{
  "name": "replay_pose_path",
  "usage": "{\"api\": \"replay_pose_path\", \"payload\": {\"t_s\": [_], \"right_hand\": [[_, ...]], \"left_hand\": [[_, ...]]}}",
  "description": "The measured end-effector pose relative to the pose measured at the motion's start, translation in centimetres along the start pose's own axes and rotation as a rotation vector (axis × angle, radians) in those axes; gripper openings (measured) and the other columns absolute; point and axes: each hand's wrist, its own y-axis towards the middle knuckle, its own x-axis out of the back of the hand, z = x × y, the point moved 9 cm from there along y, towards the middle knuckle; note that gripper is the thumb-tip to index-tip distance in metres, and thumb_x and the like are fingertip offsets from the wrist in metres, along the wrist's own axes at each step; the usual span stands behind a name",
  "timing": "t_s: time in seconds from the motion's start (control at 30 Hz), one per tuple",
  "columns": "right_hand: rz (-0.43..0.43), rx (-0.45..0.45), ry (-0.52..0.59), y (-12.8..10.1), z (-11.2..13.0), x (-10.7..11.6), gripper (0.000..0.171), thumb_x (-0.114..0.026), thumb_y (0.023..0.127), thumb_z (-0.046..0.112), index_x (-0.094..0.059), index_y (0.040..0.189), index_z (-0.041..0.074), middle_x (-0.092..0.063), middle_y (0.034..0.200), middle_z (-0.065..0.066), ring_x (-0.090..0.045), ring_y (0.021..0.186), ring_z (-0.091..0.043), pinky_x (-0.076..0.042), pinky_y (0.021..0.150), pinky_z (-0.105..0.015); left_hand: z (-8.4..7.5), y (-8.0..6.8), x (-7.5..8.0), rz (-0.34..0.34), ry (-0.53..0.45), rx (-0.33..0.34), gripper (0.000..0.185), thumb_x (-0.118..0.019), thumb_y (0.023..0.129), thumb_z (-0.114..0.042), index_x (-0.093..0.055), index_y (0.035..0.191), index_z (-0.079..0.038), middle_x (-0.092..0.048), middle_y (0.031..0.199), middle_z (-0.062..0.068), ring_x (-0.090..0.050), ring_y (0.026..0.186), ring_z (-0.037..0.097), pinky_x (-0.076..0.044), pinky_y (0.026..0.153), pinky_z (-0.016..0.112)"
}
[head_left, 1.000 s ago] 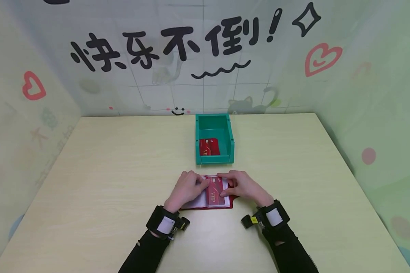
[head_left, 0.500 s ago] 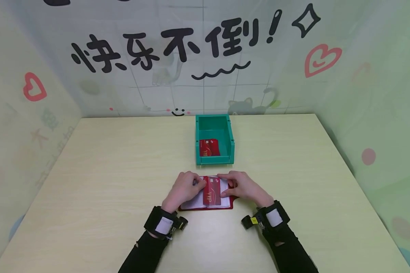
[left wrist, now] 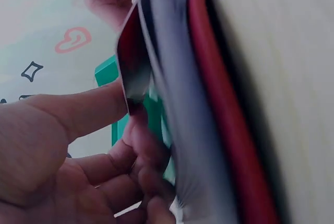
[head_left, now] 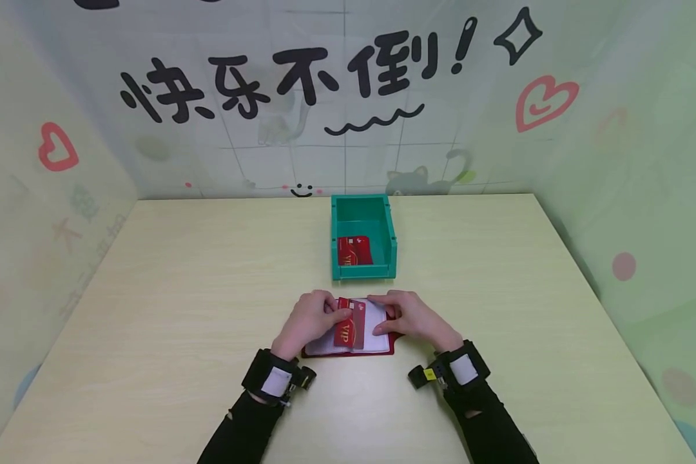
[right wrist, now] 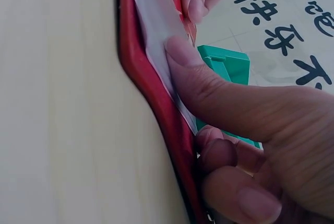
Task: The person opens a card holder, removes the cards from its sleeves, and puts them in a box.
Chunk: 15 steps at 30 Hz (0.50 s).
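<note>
A red card holder with pale plastic pages lies spread on the table in the head view. My left hand pinches a red VIP card between thumb and fingers. The card's left part is bright, its right strip duller, as if under plastic. In the left wrist view the card stands tilted off the page, gripped by my left hand. On the right, my right hand holds the holder's edge; in the right wrist view its thumb presses the page while its other fingers curl at the rim.
Behind the holder stands a teal open bin with red VIP cards lying at its near end. The pale wooden table is bordered by printed curtains at the back and both sides.
The VIP card has slid left across the holder, drawn by my left hand, and more of it shows bright. My right hand has stayed at the holder's right edge.
</note>
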Motion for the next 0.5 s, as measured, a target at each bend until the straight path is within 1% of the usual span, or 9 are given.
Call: {"api": "replay_pose_path", "payload": {"t_s": [0.13,0.2,0.27,0.37,0.5], "right_hand": [[0.002,0.002,0.008,0.0,0.0,0.0,0.065,-0.081,0.085,0.021,-0.056,0.143,0.007,-0.054,0.081,-0.004,-0.047,0.074,-0.014,-0.038,0.058,-0.020],[0.004,0.001,0.010,-0.1,0.1,0.0,0.065,-0.081,0.085,0.021,-0.056,0.143,0.007,-0.053,0.080,-0.004,-0.047,0.074,-0.014,-0.037,0.058,-0.021],[0.004,0.001,0.010,0.0,0.1,0.0,0.065,-0.081,0.085,0.022,-0.056,0.143,0.008,-0.052,0.079,-0.003,-0.047,0.075,-0.015,-0.037,0.058,-0.020],[0.006,0.005,0.005,0.0,0.1,0.0,0.065,-0.081,0.085,0.022,-0.056,0.143,0.008,-0.052,0.079,-0.003,-0.047,0.075,-0.015,-0.037,0.058,-0.021],[0.007,-0.002,0.002,0.1,0.0,-0.1,0.065,-0.081,0.084,0.023,-0.056,0.143,0.009,-0.051,0.079,-0.003,-0.047,0.076,-0.015,-0.036,0.059,-0.020]], "left_hand": [[0.3,-0.1,0.6,-0.007,-0.033,0.037,0.022,-0.076,0.090,-0.023,-0.065,0.092,-0.003,-0.066,0.081,0.008,-0.059,0.075,0.018,-0.049,0.062,0.025],[0.5,0.0,0.7,-0.008,-0.049,0.050,0.023,-0.076,0.091,-0.021,-0.066,0.099,-0.002,-0.069,0.085,0.009,-0.063,0.079,0.019,-0.054,0.066,0.027],[0.7,0.1,0.8,-0.006,-0.063,0.067,0.028,-0.076,0.091,-0.020,-0.066,0.109,-0.001,-0.070,0.090,0.011,-0.065,0.084,0.021,-0.058,0.070,0.031],[1.0,0.3,1.0,-0.006,-0.074,0.076,0.039,-0.076,0.090,-0.019,-0.062,0.122,-0.002,-0.071,0.097,0.013,-0.066,0.090,0.024,-0.060,0.076,0.036],[0.4,0.4,1.9,0.000,-0.061,0.055,0.044,-0.073,0.092,-0.016,-0.056,0.130,-0.003,-0.068,0.098,0.014,-0.065,0.092,0.024,-0.059,0.075,0.035]]}}
